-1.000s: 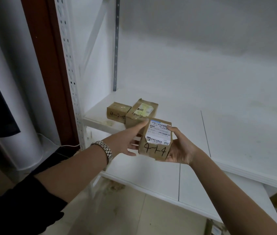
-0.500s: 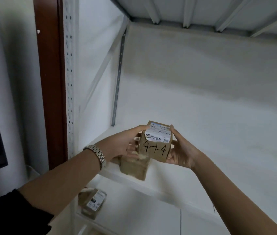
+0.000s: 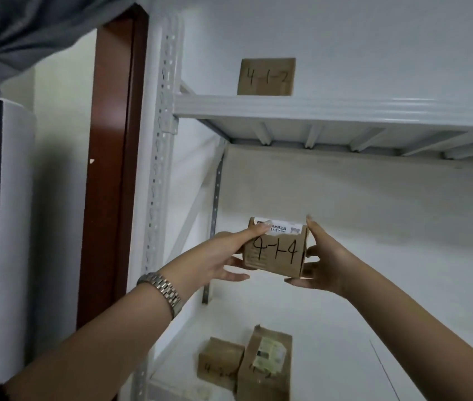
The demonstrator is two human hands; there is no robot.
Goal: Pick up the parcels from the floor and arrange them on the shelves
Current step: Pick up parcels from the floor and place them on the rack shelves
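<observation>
A small brown cardboard parcel [image 3: 275, 250] marked "4-1-4", with a white label on top, is held in the air between both hands. My left hand [image 3: 217, 256] grips its left side, thumb on the top edge. My right hand [image 3: 323, 261] grips its right side, fingers under and along the side. It hangs in front of the bay below the upper shelf [image 3: 330, 108]. A parcel marked "4-1-2" [image 3: 267, 77] stands on that upper shelf. Two parcels, a low one [image 3: 220, 363] and a taller one [image 3: 267, 369], sit on the lower shelf [image 3: 345, 342].
The white perforated shelf upright [image 3: 160, 180] runs down the left, beside a dark red door frame [image 3: 110, 169]. Grey fabric [image 3: 21, 33] hangs at the top left. Ribs line the underside of the upper shelf. The white wall closes the back.
The view has tilted up, so the upper shelf and its parcel have come into sight. Both hands have carried the "4-1-4" parcel higher, away from the two parcels on the lower shelf.
</observation>
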